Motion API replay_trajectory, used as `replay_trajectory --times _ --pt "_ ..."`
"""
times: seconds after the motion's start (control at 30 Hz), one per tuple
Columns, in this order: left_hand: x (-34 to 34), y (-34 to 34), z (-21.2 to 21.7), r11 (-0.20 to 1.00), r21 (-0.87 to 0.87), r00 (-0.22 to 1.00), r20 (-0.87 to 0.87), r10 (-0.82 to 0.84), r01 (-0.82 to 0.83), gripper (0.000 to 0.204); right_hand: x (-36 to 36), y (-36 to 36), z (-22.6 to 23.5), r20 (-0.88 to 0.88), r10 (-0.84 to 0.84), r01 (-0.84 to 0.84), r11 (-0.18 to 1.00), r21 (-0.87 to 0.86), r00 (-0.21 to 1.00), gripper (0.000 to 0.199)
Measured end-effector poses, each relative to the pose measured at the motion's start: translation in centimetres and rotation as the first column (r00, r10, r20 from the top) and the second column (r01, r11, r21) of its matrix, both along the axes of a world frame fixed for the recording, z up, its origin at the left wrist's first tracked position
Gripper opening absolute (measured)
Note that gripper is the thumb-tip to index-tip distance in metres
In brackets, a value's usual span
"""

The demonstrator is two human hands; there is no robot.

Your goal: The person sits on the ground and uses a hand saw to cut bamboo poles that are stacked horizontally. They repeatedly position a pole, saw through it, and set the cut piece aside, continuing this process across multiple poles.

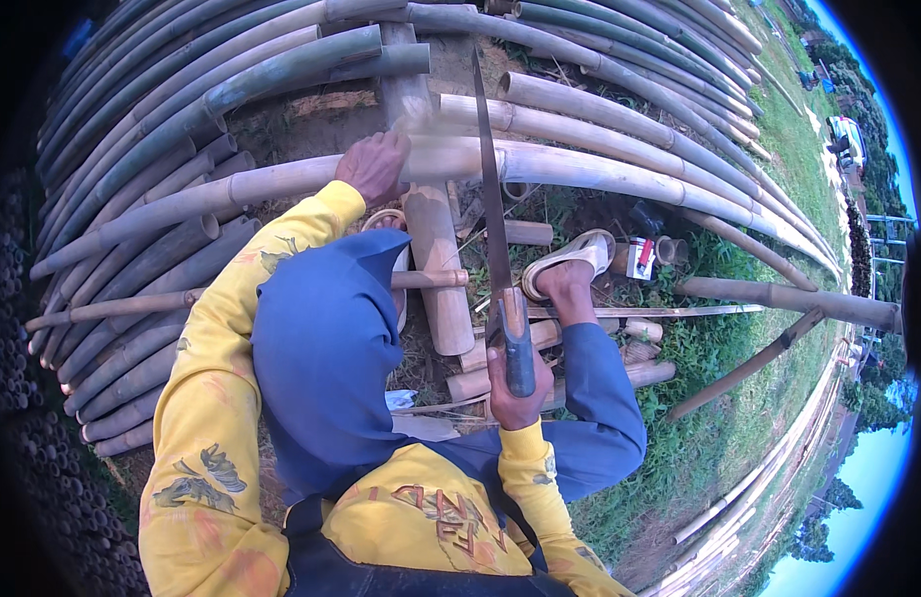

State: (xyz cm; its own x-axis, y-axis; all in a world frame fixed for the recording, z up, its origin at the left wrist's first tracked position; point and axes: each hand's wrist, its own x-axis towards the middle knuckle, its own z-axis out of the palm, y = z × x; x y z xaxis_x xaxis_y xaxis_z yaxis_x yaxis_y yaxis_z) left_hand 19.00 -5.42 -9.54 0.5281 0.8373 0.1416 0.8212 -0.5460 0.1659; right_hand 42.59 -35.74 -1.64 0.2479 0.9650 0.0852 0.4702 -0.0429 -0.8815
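My right hand (520, 390) is closed round the handle of a hand saw (493, 199). Its long dark blade points away from me and crosses a pale bamboo pole (570, 169) in the middle of the view. On the same pole, left of the blade, rests my left hand (374, 167), fingers bent over it and partly hidden. Just right of that hand a stretch of the pole is smeared by motion. Below the pole lies a thick split bamboo support (439, 264). Whether the blade has cut into the pole, I cannot tell.
Many bamboo poles (142, 109) are stacked at the left and far side. My sandalled foot (570, 261) is right of the saw, near a small red and white box (641, 259). Propped poles (789, 298) stand at the right on grass, with a white vehicle (846, 141) beyond.
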Motion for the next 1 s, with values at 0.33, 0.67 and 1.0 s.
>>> replay_trajectory --times 0.33,0.67,1.0 --pt "0.8 3.0 3.4 0.991 -0.133 0.997 -0.082 0.016 -0.027 0.052 1.1 2.0 1.9 0.019 -0.027 0.026 0.997 0.071 0.999 0.012" --pt "1.5 10.3 4.4 0.996 -0.033 0.997 -0.029 -0.078 0.077 0.069 3.5 9.1 0.4 -0.143 0.024 -0.009 0.994 0.107 0.989 0.019" --pt "-0.2 8.3 1.9 0.967 -0.238 0.993 -0.102 0.066 -0.089 0.083 1.6 8.5 -1.6 -0.134 0.025 -0.021 0.999 0.032 0.991 0.018"
